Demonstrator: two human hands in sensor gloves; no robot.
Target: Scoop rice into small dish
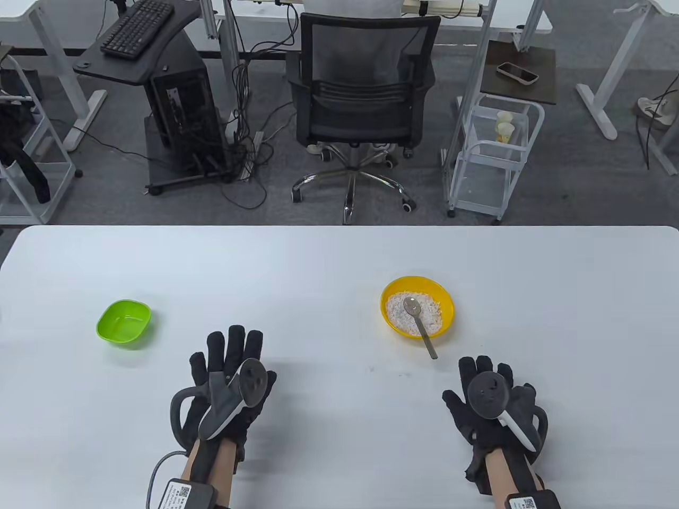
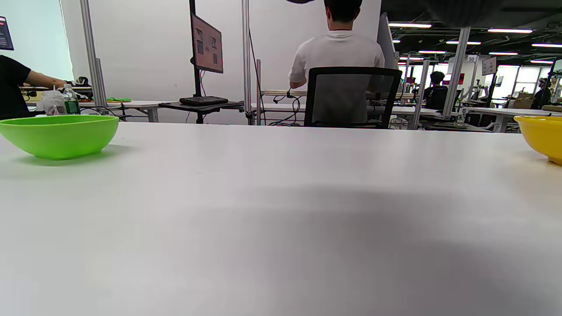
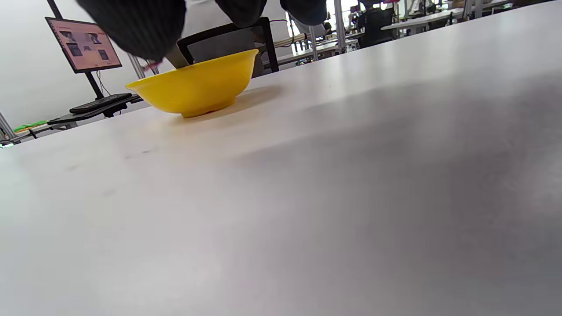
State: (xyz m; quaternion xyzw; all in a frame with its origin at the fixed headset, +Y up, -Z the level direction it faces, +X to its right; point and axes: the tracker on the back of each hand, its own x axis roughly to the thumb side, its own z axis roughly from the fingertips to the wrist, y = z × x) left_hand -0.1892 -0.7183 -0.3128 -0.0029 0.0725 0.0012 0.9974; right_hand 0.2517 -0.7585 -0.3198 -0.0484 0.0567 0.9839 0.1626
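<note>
A yellow bowl [image 1: 417, 313] holds white rice [image 1: 397, 313], with a metal spoon [image 1: 420, 326] resting in it, its handle over the near rim. A small green dish [image 1: 124, 323] sits empty at the left. My left hand [image 1: 228, 371] lies flat and open on the table, right of and nearer than the green dish [image 2: 59, 135]. My right hand [image 1: 490, 395] lies open and empty just in front of the yellow bowl [image 3: 197, 87], close to the spoon's handle tip. The right hand's fingertips [image 3: 136, 26] hang in at the top of its wrist view.
The white table [image 1: 339, 265] runs wide; its far edge lies beyond the bowls. An office chair [image 1: 363, 101], a computer cart [image 1: 159, 79] and a white trolley [image 1: 493, 154] stand on the floor behind the table.
</note>
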